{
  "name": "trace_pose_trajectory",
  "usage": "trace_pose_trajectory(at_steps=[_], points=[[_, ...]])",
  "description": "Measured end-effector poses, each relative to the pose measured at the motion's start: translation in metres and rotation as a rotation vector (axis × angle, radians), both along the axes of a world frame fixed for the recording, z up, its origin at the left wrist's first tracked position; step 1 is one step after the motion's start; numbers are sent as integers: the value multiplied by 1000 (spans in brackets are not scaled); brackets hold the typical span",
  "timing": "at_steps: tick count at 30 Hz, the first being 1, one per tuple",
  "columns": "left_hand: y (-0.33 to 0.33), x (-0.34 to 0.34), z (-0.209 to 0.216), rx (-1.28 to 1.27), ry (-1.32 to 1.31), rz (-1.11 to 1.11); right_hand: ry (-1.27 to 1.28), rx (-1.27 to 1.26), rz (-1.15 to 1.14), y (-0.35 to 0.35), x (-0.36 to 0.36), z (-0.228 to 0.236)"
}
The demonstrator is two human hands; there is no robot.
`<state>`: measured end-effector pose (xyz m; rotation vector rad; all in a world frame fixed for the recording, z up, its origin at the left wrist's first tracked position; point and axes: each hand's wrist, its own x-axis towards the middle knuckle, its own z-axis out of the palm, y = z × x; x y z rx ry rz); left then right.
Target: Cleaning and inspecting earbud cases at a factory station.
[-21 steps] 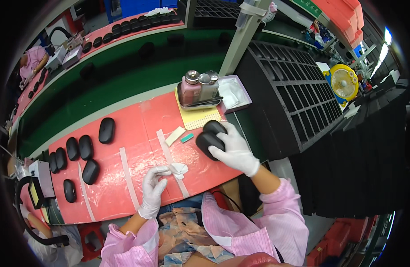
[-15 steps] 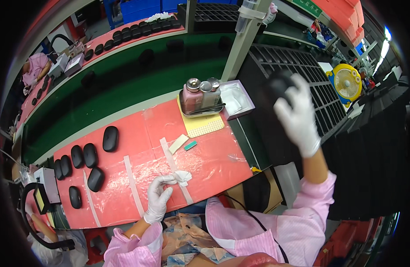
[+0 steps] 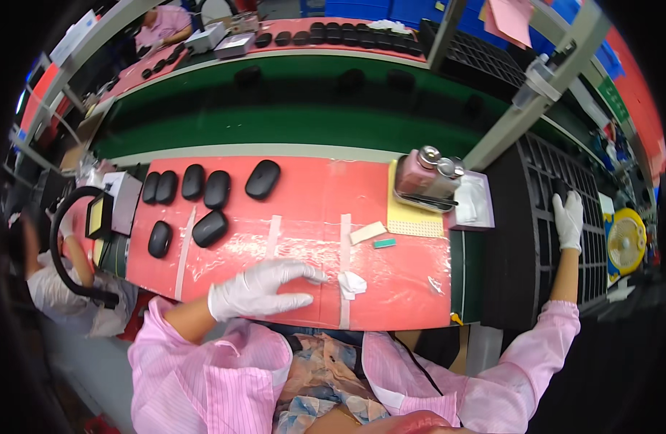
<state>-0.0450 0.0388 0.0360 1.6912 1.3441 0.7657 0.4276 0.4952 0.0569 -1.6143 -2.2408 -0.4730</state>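
My left hand [image 3: 264,288], in a white glove, is open just above the pink mat [image 3: 304,195], with fingers stretched right and thumb apart. A crumpled white wipe [image 3: 352,283] lies on the mat just beyond its fingertips. Far to the right, my gloved right hand [image 3: 569,220] reaches over a black gridded tray [image 3: 539,249]. Its fingers are around a rounded black case [image 3: 559,189], which is partly hidden and dark against the tray. Several similar black cases, among them one tilted case [image 3: 262,179], lie on the left half of the mat.
A metal dish with pump bottles [image 3: 420,170] stands on a yellow pad [image 3: 412,220], beside a box of white wipes [image 3: 472,202]. Cream and green blocks [image 3: 383,243] lie on the mat. Beyond runs a green conveyor [image 3: 289,116] carrying black cases. A yellow fan [image 3: 626,242] stands right; co-workers sit left.
My right hand has carried the black case down to the tray. My left hand has opened away from the wipe, which now lies on the mat. The view has swung left.
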Motion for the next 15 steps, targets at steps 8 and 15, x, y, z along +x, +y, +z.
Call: trace_pose_trajectory(at_steps=[8,15], points=[[157,-120,20,162,782,9,131,-390,-13,-3,11,0],[369,-177,-55,266,1113,601,358,-183,13,-16,3,-15]])
